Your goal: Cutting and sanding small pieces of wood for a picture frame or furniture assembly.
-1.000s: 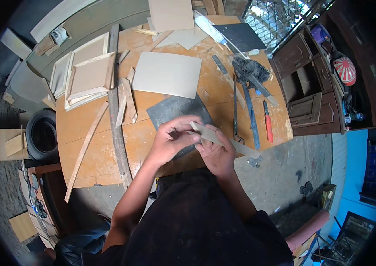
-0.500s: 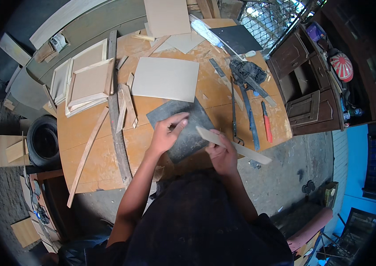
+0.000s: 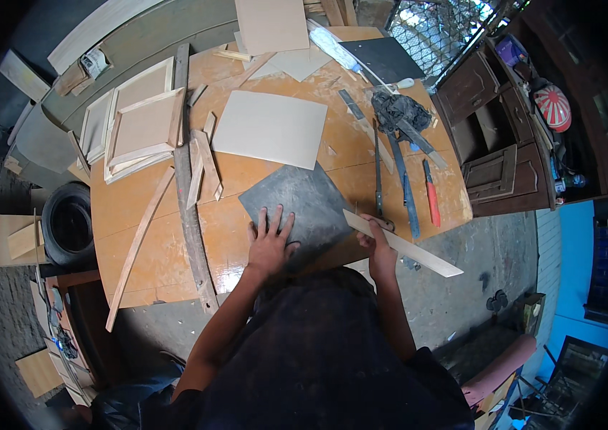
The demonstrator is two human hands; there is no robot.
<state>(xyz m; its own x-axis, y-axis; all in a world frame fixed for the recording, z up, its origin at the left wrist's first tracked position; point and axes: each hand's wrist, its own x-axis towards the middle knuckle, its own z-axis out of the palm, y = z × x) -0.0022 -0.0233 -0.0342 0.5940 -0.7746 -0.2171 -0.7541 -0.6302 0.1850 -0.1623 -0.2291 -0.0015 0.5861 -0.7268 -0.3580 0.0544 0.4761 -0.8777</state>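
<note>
With the grey sheet [image 3: 297, 211] pinned flat by the open left hand [image 3: 269, 244], the wooden strip [image 3: 400, 244] gripped in the right hand [image 3: 379, 251] could be skewed if the sheet slid on the desk [image 3: 146, 215].

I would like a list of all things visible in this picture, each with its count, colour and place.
table: one, orange-brown, glossy, centre.
grey sheet: one, dark grey, near edge of table, under the left hand.
pale board: one, cream, table middle.
wooden strip: one, light wood, held over the table's right near edge.
wooden frames: a stack, count unclear, light wood, table left.
loose slats: several, light wood, left of the pale board.
hand tools: several, one with a red handle, table right.
tyre: one, black, on the ground at left.
cabinet: one, dark brown, right.
left hand: flat on the grey sheet.
right hand: gripping the wooden strip.
</note>
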